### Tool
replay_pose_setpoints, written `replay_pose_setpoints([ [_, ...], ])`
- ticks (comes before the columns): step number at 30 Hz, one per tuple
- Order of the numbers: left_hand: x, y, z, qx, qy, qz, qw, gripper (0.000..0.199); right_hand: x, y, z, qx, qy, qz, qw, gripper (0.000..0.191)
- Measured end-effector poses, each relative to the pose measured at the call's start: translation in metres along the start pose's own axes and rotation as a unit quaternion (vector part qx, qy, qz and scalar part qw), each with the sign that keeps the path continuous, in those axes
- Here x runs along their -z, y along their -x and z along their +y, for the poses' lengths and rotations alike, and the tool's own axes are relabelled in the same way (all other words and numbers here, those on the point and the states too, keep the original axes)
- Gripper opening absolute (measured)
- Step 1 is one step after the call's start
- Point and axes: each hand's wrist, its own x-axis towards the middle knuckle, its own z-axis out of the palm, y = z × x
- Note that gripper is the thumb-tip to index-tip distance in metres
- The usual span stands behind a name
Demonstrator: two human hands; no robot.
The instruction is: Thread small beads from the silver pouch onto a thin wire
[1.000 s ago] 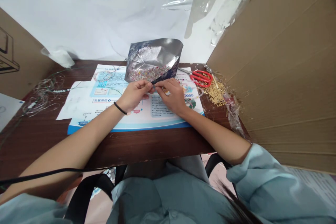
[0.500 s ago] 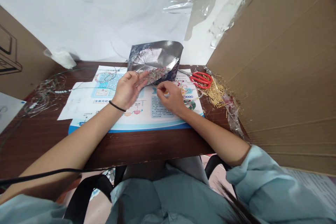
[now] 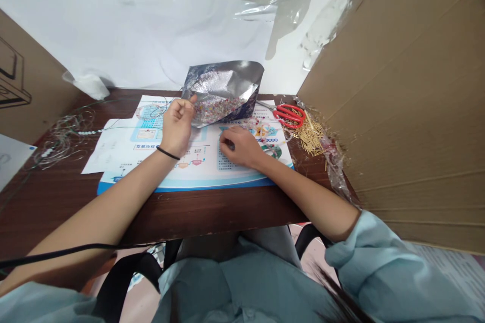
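A foil-lined bag (image 3: 231, 81) lies open with many small pink, white and red beads (image 3: 220, 107) inside its lower part. At the bag's left edge is my left hand (image 3: 177, 126), a black band round its wrist. Its fingers are curled in and closed; whatever they pinch, if anything, is hidden. My right hand (image 3: 239, 145) rests low over the printed sheet (image 3: 182, 174), just below the bag. Thumb and fingertips come together there, and anything between them is too small to make out. Strung beads (image 3: 290, 137) lie by the right wrist.
Red-handled scissors (image 3: 290, 116) lie right of the bag, beside a heap of thin golden sticks (image 3: 310, 136) and crumpled clear plastic (image 3: 335, 169). Tangled clear thread (image 3: 64, 141) spreads over the left side of the table. Cardboard walls (image 3: 413, 111) stand at both sides.
My left hand has drawn back left from over the beads, its spread fingers now curled in. My right hand has turned and shifted slightly left and down.
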Motion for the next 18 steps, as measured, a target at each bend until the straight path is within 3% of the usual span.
replay_pose_setpoints([
  [10, 0.005, 0.005, 0.013, -0.136, -0.214, -0.059, 0.965, 0.018, 0.015, 0.002, 0.003, -0.034, 0.108, -0.060, 0.992, 0.016],
  [18, 0.001, 0.013, 0.020, -0.163, -0.304, -0.089, 0.934, 0.021, 0.019, 0.002, 0.000, -0.047, 0.114, -0.068, 0.990, 0.016],
])
